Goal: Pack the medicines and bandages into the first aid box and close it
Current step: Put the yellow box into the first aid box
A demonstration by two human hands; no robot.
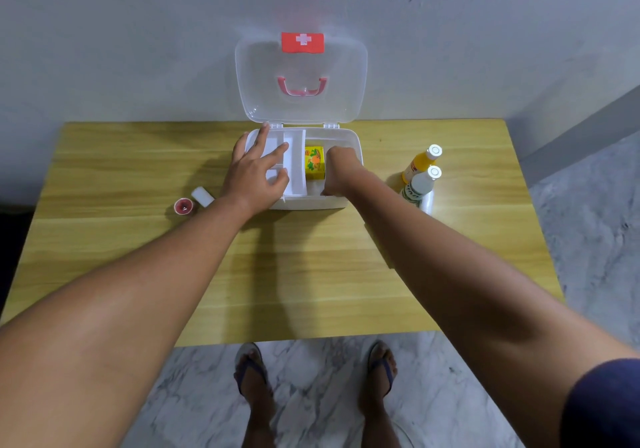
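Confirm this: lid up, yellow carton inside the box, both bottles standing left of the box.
Wrong side. The head view shows both bottles standing right of the box. The lid is up and the yellow carton is inside.

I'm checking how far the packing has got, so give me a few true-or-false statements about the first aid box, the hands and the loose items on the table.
1. The clear plastic lid of the white first aid box stands open. True.
2. A yellow printed carton lies inside the box. True.
3. The two white-capped bottles are inside the box. False: they stand on the wooden table, right of the box.
4. The left hand rests on the white divider tray. True.
5. The small red round tin sits right of the box. False: it lies left of it, beside a small white roll.
6. The right hand is off the table. False: it reaches into the box.
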